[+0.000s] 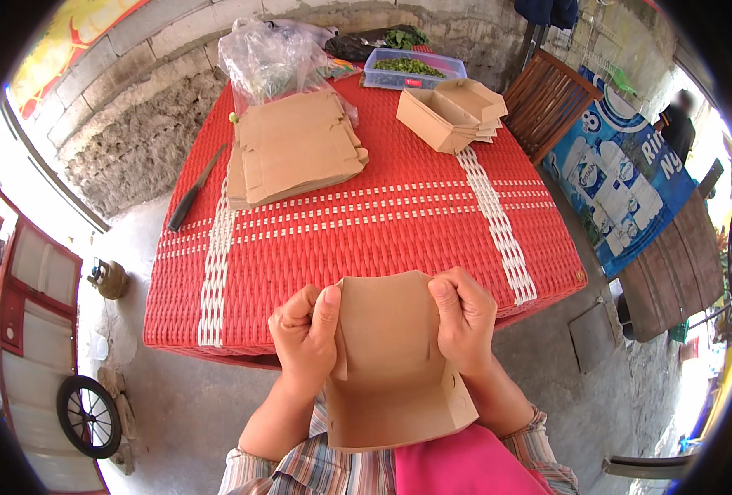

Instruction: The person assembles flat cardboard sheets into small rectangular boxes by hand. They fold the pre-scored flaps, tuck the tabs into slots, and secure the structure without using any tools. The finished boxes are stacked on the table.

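In the lower middle of the frame, a brown cardboard box (392, 417) hangs open before the red woven table (333, 285). The left hand (306, 334) grips one side of its raised flap, the right hand (465, 323) the other, thumbs in front; likely that even hold stops it twisting. Flat cardboard (292, 148) is piled upper left of centre, apart from the folded boxes (440, 124) at upper right, perhaps so they don't mix. The knife (194, 191), far left on the table, points its handle toward the person, presumably for easy reach.
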`<state>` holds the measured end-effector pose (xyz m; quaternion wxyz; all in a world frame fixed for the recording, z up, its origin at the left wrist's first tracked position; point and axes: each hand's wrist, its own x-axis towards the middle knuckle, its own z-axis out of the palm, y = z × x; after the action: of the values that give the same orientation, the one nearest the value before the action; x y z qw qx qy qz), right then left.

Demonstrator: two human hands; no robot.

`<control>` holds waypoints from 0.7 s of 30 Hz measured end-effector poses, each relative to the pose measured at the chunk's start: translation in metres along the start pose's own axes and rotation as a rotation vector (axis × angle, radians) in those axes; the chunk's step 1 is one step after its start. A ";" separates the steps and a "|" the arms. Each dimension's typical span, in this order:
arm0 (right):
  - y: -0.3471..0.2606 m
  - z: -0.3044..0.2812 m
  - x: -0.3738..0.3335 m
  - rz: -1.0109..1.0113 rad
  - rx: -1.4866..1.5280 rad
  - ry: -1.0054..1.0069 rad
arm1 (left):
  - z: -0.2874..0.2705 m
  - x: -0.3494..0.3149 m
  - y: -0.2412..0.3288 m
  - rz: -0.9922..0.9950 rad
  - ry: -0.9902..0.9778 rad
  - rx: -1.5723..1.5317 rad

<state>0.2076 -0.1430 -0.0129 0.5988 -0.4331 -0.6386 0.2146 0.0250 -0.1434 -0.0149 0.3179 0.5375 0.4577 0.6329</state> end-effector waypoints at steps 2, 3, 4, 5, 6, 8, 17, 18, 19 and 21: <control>0.007 0.000 -0.002 0.035 0.018 -0.012 | -0.002 0.002 -0.003 -0.102 -0.034 -0.099; 0.009 0.000 -0.001 0.050 0.030 -0.019 | -0.001 0.003 -0.005 -0.102 -0.049 -0.144; 0.007 0.000 0.000 0.050 0.015 -0.028 | -0.001 0.003 -0.008 -0.102 -0.064 -0.189; 0.004 -0.001 0.001 0.051 -0.001 -0.038 | -0.001 0.004 -0.010 -0.102 -0.080 -0.235; 0.002 -0.002 0.001 0.055 -0.018 -0.044 | -0.002 0.006 -0.009 -0.140 -0.120 -0.281; 0.002 -0.004 0.007 -0.073 -0.124 0.160 | -0.006 0.013 -0.006 -0.217 -0.202 -0.376; 0.005 -0.024 0.028 -0.129 -0.200 0.511 | -0.021 -0.011 -0.034 -0.271 -0.666 -0.643; 0.005 -0.024 0.029 -0.059 -0.098 0.484 | -0.021 -0.013 -0.039 -0.293 -0.652 -0.654; 0.005 -0.022 0.033 0.012 0.005 0.455 | -0.021 -0.014 -0.041 -0.314 -0.638 -0.666; 0.007 -0.021 0.040 0.174 0.210 0.350 | -0.025 -0.016 -0.037 -0.371 -0.645 -0.753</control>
<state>0.2339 -0.1121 0.0083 0.7214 -0.4526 -0.4593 0.2525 0.0008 -0.1495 -0.0556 0.7202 0.4636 0.1649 0.4891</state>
